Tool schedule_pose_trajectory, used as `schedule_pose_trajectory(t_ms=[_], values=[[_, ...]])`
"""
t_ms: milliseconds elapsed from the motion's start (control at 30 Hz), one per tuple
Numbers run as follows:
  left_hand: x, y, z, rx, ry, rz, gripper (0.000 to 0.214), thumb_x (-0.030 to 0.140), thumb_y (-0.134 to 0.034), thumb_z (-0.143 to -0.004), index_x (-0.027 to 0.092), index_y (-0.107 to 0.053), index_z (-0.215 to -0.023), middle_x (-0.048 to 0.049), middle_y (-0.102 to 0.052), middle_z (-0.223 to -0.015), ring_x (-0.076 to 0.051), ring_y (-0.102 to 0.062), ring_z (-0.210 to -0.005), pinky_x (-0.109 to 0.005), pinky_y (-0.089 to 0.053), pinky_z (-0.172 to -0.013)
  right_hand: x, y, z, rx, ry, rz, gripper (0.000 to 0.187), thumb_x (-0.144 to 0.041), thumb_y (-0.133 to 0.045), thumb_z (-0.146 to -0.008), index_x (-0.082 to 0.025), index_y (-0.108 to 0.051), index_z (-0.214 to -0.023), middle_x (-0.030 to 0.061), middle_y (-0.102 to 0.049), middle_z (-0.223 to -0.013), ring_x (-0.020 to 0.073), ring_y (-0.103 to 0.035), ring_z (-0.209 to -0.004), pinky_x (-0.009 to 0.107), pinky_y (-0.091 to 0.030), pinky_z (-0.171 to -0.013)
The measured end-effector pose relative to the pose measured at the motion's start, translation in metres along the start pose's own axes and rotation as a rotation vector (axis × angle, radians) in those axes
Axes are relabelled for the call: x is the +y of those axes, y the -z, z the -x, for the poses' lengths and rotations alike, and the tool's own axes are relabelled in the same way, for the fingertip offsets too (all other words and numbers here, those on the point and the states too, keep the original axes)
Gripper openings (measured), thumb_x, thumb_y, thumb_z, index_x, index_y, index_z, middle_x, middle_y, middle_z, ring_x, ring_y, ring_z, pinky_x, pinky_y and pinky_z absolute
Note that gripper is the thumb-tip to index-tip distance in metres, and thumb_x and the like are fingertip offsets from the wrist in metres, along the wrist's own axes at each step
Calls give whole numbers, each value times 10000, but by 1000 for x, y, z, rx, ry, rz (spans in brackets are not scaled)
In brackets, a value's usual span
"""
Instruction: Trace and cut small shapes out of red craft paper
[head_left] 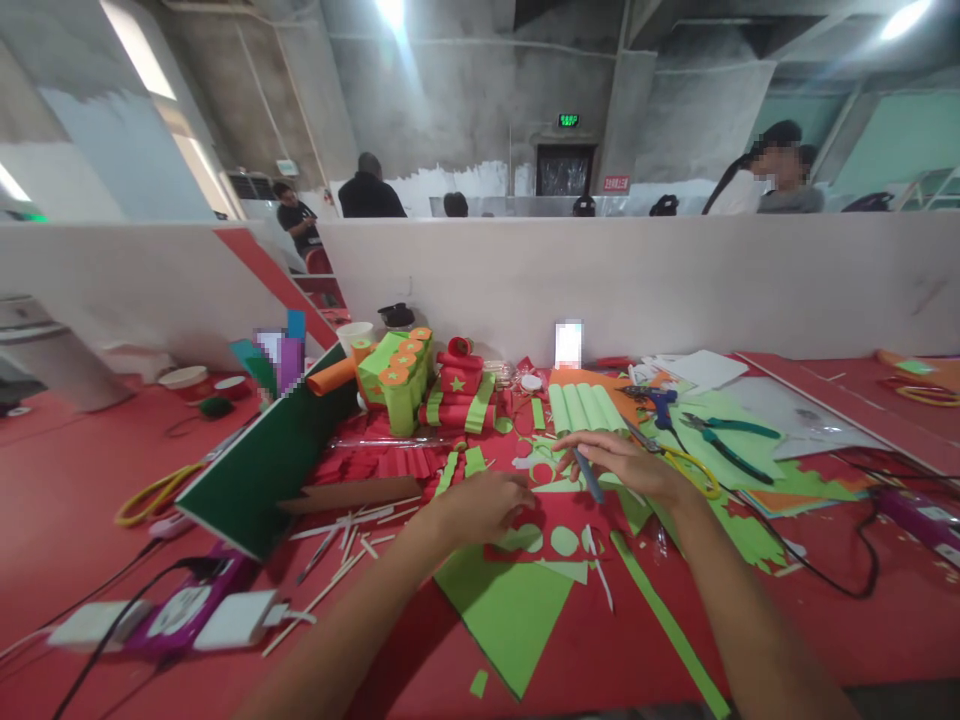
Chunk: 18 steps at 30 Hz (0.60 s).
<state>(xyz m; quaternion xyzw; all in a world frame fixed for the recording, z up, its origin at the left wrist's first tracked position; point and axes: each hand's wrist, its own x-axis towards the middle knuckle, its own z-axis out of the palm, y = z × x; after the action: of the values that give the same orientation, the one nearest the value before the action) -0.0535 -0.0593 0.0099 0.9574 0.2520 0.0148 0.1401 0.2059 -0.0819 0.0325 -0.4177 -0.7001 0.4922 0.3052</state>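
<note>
My left hand (480, 505) rests with curled fingers on a red paper sheet (559, 525) that has round holes cut in it, showing green beneath. My right hand (619, 462) holds a blue pen (589, 475), its tip pointing down at the red sheet. A green paper sheet (510, 610) lies under the red one, nearer to me. Red and green paper scraps lie around both hands.
Green paper rolls (585, 408), red and green paper crafts (420, 385), a dark green board (262, 465), a blue glue gun (660, 402), pliers (724, 435), yellow-handled scissors (690, 468), wooden sticks (345, 545), chargers and cables (187, 610) crowd the red table. People sit beyond the white partition.
</note>
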Motion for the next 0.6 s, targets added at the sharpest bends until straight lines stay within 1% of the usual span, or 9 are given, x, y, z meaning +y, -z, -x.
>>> schedule_pose_trajectory(t_ms=[67, 133, 200, 267, 367, 467, 533, 600], values=[[-1, 1, 7, 8, -58, -23, 508, 66, -551, -740, 252, -644, -1203, -87, -667, -1134, -248, -636, -954, -281, -476, -760, -6, -3, 2, 0, 32, -63, 328, -361, -485, -955, -218, -623, -1217, 91, -701, -1054, 225, -657, -988, 321, -535, -762], [-4, -2, 12, 22, -91, -29, 554, 42, -546, -726, 270, -626, -1224, -75, -662, -1133, -252, -622, -1005, -284, -476, -797, -10, -8, 2, 28, 58, -91, 294, -362, -571, -915, -211, -619, -1163, 89, -704, -1047, 217, -658, -969, 321, -529, -784], [-7, -6, 15, 44, -101, -6, 551, 35, -544, -728, 268, -626, -1220, -73, -657, -1139, -249, -609, -1042, -285, -474, -845, -11, -14, 1, 70, 47, -100, 293, -396, -618, -889, -201, -605, -1108, 78, -715, -953, 202, -665, -872, 308, -529, -741], [-11, -10, 17, 60, -114, 29, 552, 38, -555, -724, 258, -624, -1226, -79, -637, -1195, -251, -593, -1086, -290, -473, -889, -8, -22, 0, 104, 8, -102, 335, -457, -592, -900, -194, -593, -1107, 61, -709, -837, 182, -651, -747, 279, -518, -640], [-15, -13, 18, 80, -138, 99, 565, 33, -553, -729, 259, -624, -1242, -77, -598, -1284, -252, -567, -1155, -311, -459, -964, 7, -35, -5, 149, -34, -83, 410, -514, -565, -902, -176, -619, -1127, 16, -651, -693, 139, -581, -579, 239, -472, -530], [-17, -12, 18, 92, -148, 164, 547, 15, -510, -759, 263, -641, -1228, -74, -608, -1275, -240, -562, -1172, -325, -445, -1000, 28, -44, -11, 216, -79, -53, 414, -528, -646, -828, -154, -682, -1002, -23, -578, -626, 106, -508, -466, 224, -423, -459], [-17, -10, 18, 86, -154, 184, 535, 7, -485, -773, 249, -649, -1221, -79, -615, -1261, -232, -563, -1170, -322, -444, -1001, 39, -49, -14, 263, -101, -32, 392, -521, -662, -807, -144, -696, -908, -22, -573, -600, 109, -504, -440, 228, -409, -440], [-17, -10, 18, 76, -159, 189, 530, 6, -473, -780, 235, -647, -1224, -84, -613, -1263, -228, -561, -1170, -316, -440, -1002, 46, -52, -15, 276, -105, 28, 334, -473, -651, -819, -153, -702, -899, -19, -589, -591, 122, -533, -454, 234, -432, -465]])
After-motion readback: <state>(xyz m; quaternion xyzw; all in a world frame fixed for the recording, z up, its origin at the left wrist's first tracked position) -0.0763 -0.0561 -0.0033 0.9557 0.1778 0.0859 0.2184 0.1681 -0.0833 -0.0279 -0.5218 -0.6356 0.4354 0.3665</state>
